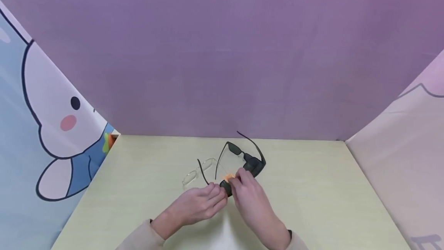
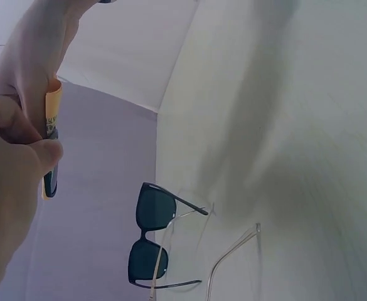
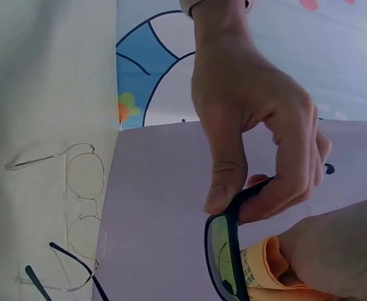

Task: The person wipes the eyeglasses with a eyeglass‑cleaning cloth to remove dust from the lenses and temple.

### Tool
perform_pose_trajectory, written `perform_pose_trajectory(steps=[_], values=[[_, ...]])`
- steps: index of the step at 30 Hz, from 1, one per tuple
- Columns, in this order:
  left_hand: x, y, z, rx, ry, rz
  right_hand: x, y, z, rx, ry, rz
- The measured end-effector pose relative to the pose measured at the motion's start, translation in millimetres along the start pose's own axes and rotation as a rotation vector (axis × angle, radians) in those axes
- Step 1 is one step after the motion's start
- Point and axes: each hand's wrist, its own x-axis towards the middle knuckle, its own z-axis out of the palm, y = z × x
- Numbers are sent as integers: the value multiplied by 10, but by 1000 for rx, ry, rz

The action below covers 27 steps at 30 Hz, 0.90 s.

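My left hand (image 1: pixel 199 205) pinches one end of a pair of dark-framed sunglasses (image 1: pixel 226 188) raised above the table, thumb and fingers at the frame's corner. With my right hand (image 1: pixel 252 201) I pinch an orange cloth (image 3: pixel 265 269) folded over the lens area; dark print marks it. One temple of the held sunglasses sticks up beside the left hand. Behind them on the table lies a second pair of sunglasses (image 2: pixel 156 208), temples unfolded. Thin wire-rimmed clear glasses (image 3: pixel 86 175) lie to the left of that pair, partly overlapping it in the left wrist view.
The pale table (image 1: pixel 312 188) backs onto a purple panel (image 1: pixel 222 57). A cartoon-printed panel (image 1: pixel 55 126) stands along the left side, and a pale pinkish one (image 1: pixel 409 146) along the right.
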Motion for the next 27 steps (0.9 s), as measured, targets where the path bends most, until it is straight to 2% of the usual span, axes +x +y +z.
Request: perform_pose_trajectory(steps=[4,8,13,17,22,27], values=[[-8,24,-1,7,-49,15,-5,-17,-3,-12,0,7],[-4,20,-4,56,-101,68,9,0,48,-22,44,-30],[-2,33,-3,80,-112,98,29,50,118,26,61,-80],[1,55,5,57,-87,85,33,82,163,117,12,-69],[-3,94,57,30,-60,31,22,92,151,216,-62,-76],[-22,120,104,-24,-51,-39,20,103,75,225,-98,-100]])
